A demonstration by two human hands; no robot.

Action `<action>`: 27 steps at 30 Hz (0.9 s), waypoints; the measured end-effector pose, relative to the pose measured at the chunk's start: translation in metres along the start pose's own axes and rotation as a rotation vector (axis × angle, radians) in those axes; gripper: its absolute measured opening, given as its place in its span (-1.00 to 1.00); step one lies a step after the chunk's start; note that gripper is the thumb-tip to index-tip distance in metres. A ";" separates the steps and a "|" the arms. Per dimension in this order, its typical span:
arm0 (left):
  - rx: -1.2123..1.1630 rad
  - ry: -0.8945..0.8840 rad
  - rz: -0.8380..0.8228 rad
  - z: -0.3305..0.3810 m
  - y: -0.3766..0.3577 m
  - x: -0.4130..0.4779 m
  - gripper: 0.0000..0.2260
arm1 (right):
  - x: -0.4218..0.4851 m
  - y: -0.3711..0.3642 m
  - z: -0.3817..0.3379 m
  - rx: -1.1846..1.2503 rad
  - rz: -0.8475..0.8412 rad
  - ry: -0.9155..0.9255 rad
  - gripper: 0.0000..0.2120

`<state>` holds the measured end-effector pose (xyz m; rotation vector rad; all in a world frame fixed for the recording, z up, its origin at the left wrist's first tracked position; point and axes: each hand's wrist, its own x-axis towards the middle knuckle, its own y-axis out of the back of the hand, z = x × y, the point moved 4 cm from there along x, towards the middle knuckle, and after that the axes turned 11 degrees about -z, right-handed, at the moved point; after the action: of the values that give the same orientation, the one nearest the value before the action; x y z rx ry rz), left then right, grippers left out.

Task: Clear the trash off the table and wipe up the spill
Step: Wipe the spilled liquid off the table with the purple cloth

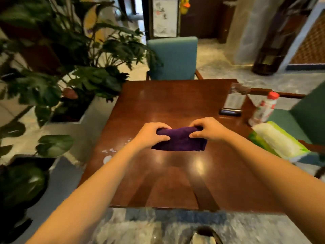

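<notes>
A folded purple cloth is held over the middle of the dark wooden table. My left hand grips its left end and my right hand grips its right end. White spill drops and a small white puddle lie on the table's left edge, left of my left forearm. At the right edge stand a white plastic bottle with a red cap and a green-and-white wipes pack.
A menu stand on a black base sits at the back right of the table. Teal chairs stand behind and to the right. Large leafy plants in planters crowd the left side.
</notes>
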<state>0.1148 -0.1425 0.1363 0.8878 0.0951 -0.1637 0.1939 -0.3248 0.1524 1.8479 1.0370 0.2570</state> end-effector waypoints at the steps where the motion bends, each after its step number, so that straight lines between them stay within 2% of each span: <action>1: 0.002 0.017 0.015 -0.015 0.013 -0.005 -0.78 | 0.015 -0.004 -0.013 0.006 -0.004 0.014 -0.80; 8: 0.050 0.029 0.030 -0.104 0.089 -0.022 -0.82 | 0.100 -0.023 -0.085 0.091 0.023 0.062 -0.80; 14: 0.081 0.014 0.082 -0.146 0.147 -0.011 -0.81 | 0.154 -0.014 -0.119 0.157 0.097 0.052 -0.82; 21: -0.004 0.069 0.017 -0.185 0.187 0.024 -0.78 | 0.217 -0.004 -0.122 0.238 0.011 -0.011 -0.82; 27: -0.028 0.148 0.095 -0.220 0.203 0.070 -0.81 | 0.288 0.004 -0.111 0.159 0.064 -0.026 -0.85</action>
<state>0.2176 0.1474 0.1427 0.8743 0.1925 -0.0072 0.3103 -0.0395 0.1406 2.0242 1.0058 0.1928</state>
